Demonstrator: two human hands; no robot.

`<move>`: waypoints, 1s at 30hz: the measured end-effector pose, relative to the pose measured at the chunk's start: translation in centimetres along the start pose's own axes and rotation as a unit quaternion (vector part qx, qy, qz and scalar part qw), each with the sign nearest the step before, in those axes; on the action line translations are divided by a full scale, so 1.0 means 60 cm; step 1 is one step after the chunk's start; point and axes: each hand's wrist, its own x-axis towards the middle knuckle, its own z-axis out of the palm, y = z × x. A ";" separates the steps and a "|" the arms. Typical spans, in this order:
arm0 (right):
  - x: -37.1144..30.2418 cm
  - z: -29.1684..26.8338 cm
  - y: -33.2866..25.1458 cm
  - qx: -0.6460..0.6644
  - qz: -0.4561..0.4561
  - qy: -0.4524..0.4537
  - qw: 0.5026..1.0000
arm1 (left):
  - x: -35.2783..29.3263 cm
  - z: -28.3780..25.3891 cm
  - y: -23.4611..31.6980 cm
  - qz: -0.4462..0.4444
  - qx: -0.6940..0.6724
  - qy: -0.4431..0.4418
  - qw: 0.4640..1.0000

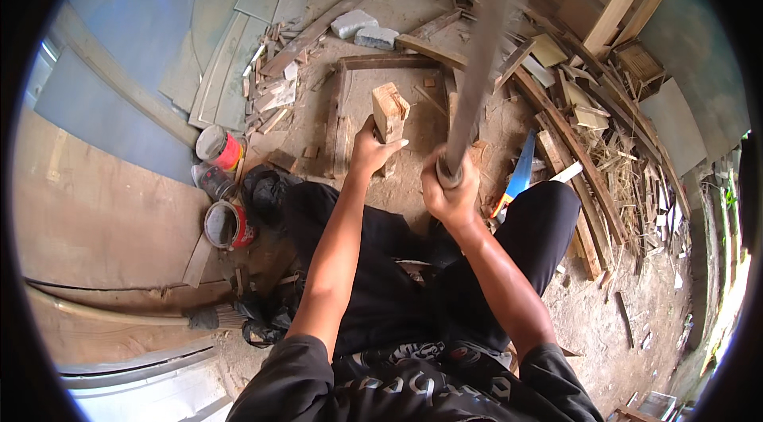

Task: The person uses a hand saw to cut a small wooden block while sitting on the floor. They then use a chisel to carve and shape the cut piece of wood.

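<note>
My left hand (370, 152) grips a short, pale wooden block (389, 110) that stands upright on the ground, its thumb across the near side. The top of the block is split and rough at its right edge. In my right hand (451, 187), fingers wrapped round the handle, is a machete (475, 64). Its long blade points up and away, to the right of the block and apart from it, and is blurred toward the tip. Behind the block lies a rectangular frame of brown wood (388, 61) on the dirt.
A hand saw with a blue blade (521, 166) lies beside my right knee. Long boards (574, 172) and scrap wood are heaped at the right. Paint buckets (229, 225) stand at the left, near a black bag (266, 193). Pale concrete blocks (354, 23) sit beyond the frame.
</note>
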 end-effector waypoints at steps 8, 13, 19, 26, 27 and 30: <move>0.027 0.011 -0.020 -0.106 0.110 -0.076 0.985 | 0.005 -0.012 0.017 -0.024 0.000 -0.023 0.999; 0.064 0.001 -0.128 -0.012 -0.068 0.019 0.997 | -0.003 -0.009 0.009 -0.034 -0.011 -0.009 0.999; 0.015 0.021 0.003 -0.153 0.209 -0.106 0.960 | -0.017 -0.004 0.005 0.005 -0.003 -0.026 1.000; 0.029 -0.001 0.042 0.029 0.286 -0.231 0.929 | -0.013 -0.011 0.009 -0.019 -0.008 -0.019 1.000; 0.032 -0.012 0.035 0.102 0.350 -0.243 0.899 | -0.018 -0.014 0.008 -0.019 0.004 -0.014 1.000; 0.040 -0.022 0.022 0.188 0.412 -0.247 0.857 | -0.014 -0.012 0.028 -0.046 0.017 -0.010 0.999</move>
